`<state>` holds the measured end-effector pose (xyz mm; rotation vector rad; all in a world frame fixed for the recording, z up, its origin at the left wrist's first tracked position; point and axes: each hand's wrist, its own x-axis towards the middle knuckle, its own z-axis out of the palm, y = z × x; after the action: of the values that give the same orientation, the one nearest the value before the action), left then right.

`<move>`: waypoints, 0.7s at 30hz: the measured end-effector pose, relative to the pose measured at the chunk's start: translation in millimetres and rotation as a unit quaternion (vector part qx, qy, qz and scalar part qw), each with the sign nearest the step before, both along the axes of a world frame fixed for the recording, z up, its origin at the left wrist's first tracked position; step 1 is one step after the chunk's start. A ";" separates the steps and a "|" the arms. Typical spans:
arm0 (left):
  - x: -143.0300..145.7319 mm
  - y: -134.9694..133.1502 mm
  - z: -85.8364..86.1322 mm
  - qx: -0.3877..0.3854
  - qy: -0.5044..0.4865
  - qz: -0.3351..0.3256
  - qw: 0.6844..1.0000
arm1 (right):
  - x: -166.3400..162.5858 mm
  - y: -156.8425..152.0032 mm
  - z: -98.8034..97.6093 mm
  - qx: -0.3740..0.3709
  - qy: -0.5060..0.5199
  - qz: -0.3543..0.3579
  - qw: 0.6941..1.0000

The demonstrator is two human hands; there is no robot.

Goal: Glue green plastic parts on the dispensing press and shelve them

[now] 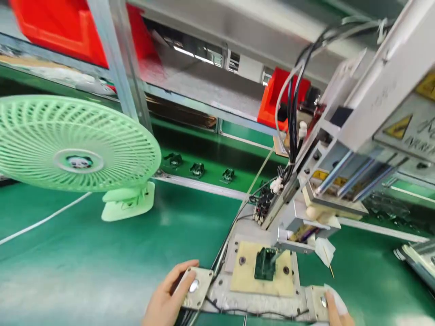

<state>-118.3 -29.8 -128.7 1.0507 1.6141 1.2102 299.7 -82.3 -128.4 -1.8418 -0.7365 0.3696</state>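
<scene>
My left hand [166, 294] is closed round the left button box [200, 296] of a bench press, thumb on the plate beside its round silver button. My right hand [336, 312] is at the right button box [316, 296], a digit resting by its button; its other fingers are mostly hidden, and something white shows beside them. Between the hands, a small dark green and black part [265, 265] sits on the cream fixture plate [243, 283]. The press head [297, 235] is above and behind that part.
A green fan [78, 136] stands at left. Behind, several small dark parts [197, 170] lie on a green strip. Red bins [278, 99] rest on the shelf. Black cables [292, 108] run down the press. A white scrap with a thin stick [325, 253] lies at right.
</scene>
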 end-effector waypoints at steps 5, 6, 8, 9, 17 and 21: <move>28.2 -12.6 39.1 0.197 0.229 0.093 0.949 | 14.4 -18.7 -11.7 -0.058 0.036 -0.005 0.998; 37.8 -14.1 50.7 0.230 0.254 0.077 0.936 | 15.8 -18.2 -13.0 -0.055 0.043 0.000 0.998; 59.4 -12.1 74.2 0.236 0.253 -0.039 0.937 | 16.4 -16.6 -14.1 -0.043 0.052 0.005 0.998; 70.6 -7.9 84.2 0.215 0.231 -0.112 0.942 | 16.1 -16.2 -14.2 -0.036 0.055 0.008 0.998; 123.9 46.4 89.6 0.009 0.092 -0.324 0.942 | 12.2 -18.3 -16.4 0.013 0.078 0.031 0.996; 126.5 43.0 79.5 0.003 0.048 -0.318 0.947 | 10.5 -16.7 -13.4 0.028 0.079 0.038 0.996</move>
<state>8.2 13.1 -49.3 1.5005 1.1876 0.7322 310.2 -99.0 -141.9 -1.7134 -0.7026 0.5333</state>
